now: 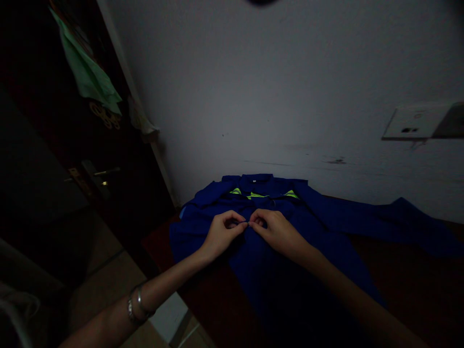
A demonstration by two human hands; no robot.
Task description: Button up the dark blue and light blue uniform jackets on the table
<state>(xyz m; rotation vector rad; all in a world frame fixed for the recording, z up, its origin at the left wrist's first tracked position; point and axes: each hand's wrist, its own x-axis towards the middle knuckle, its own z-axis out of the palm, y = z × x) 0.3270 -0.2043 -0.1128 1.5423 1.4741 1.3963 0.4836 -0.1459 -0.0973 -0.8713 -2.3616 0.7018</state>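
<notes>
A blue work jacket (pixel 308 222) with yellow-green reflective strips lies spread on a dark reddish surface, its collar toward the wall. One sleeve stretches far to the right. Over the middle of its front, my left hand (pixel 225 232) pinches the fabric between thumb and forefinger. Close against it, almost fingertip to fingertip, my right hand (pixel 271 228) pinches the same front edge. Any button or fastener between the fingertips is too small and dark to make out. Two bracelets (pixel 136 304) circle my left forearm.
The dark red surface (pixel 213 309) meets a pale wall (pixel 290 96) behind the jacket. A socket plate (pixel 415 122) sits on the wall at right. To the left stands a dark door with a handle (pixel 105 172) and a hanging green cloth (pixel 87 72). Tiled floor (pixel 108 285) shows below.
</notes>
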